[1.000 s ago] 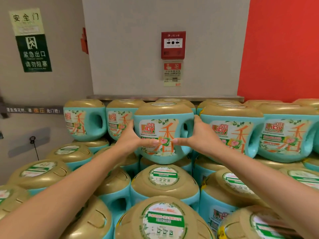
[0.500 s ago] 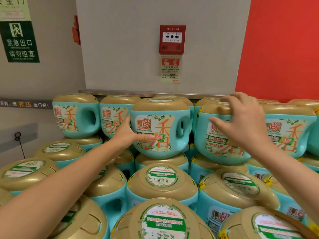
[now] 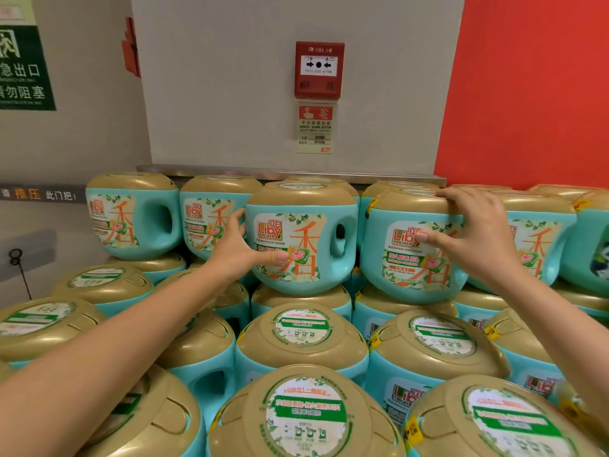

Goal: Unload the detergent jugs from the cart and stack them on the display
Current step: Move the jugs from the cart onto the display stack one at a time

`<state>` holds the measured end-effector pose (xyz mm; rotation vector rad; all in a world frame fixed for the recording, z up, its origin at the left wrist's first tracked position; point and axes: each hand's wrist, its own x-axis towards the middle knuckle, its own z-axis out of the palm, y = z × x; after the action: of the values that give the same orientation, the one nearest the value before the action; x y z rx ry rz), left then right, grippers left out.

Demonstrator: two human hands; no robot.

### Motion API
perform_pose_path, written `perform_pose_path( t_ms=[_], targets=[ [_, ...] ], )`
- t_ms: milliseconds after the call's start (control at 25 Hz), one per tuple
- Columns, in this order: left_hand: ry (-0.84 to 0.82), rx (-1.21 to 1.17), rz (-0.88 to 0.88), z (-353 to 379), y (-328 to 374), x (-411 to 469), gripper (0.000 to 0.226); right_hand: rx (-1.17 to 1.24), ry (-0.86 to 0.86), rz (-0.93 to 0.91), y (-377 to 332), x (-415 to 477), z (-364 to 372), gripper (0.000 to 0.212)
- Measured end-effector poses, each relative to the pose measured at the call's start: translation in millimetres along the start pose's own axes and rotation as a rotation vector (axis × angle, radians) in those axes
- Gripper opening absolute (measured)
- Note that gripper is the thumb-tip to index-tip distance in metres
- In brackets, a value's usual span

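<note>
Teal detergent jugs with gold lids are stacked in stepped rows in front of me. In the top row, my left hand [image 3: 240, 250] grips the left side of the middle jug [image 3: 306, 235], with the thumb across its label. My right hand [image 3: 474, 239] holds the neighbouring jug [image 3: 412, 258] on the right, fingers curled over its gold lid and thumb on the label. Both jugs stand upright on the jugs below. No cart is in view.
Lower rows of jugs [image 3: 303, 334] fill the foreground right up to me. Behind the stack are a grey wall with a metal ledge [image 3: 290, 173], a red fire alarm box [image 3: 319, 70], a red wall on the right and a green exit sign [image 3: 23, 67] at left.
My right hand left the middle jug, moved to the right and settled on the neighbouring jug's lid. My left hand stayed on the middle jug. The view came closer.
</note>
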<state>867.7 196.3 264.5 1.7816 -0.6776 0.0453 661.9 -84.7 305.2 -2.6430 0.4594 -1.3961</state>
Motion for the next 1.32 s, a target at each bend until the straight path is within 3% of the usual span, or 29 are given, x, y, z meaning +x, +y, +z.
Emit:
perform_pose_path(
  t_ms=[160,280,360,560,680,760,840,1040,1160,1320],
  targets=[
    [-0.023,0.062,-0.008,4.5,6.6,-3.3,0.13,0.002,-0.003,0.003,-0.7,-1.1,-0.6,0.074],
    [0.106,0.322,0.035,5.8,14.5,-9.7,0.127,0.003,-0.06,0.036,-4.1,-3.3,-2.9,0.078],
    [0.132,0.367,0.039,4.3,18.5,-15.2,0.126,-0.003,-0.084,0.07,-7.0,-8.2,-5.9,0.078],
    [0.103,0.181,-0.046,5.0,24.2,-36.6,0.092,0.086,-0.028,0.155,-17.4,-41.6,-33.4,0.05],
    [0.148,0.252,-0.009,8.3,33.3,-62.9,0.063,0.144,-0.009,0.171,-23.8,-80.3,-59.0,0.03],
    [0.182,0.146,0.052,10.8,45.6,-88.2,0.039,0.221,0.036,0.224,-31.5,-109.3,-80.6,0.02],
    [0.108,-0.062,0.126,13.8,61.4,-121.0,0.019,0.3,0.098,0.27,-39.7,-141.6,-104.5,0.012],
    [-0.191,-0.335,0.264,40.9,89.9,-219.4,0.018,0.494,0.157,0.419,-44.5,-244.6,-160.4,0.013],
    [-0.307,-0.387,0.206,82.3,90.4,-278.5,0.017,0.542,0.179,0.558,-37.4,-317.9,-189.1,0.019],
    [-0.497,-0.467,-0.005,151.8,77.6,-363.3,0.017,0.534,0.198,0.8,-18.0,-428.7,-228.6,0.024]
  ],
)
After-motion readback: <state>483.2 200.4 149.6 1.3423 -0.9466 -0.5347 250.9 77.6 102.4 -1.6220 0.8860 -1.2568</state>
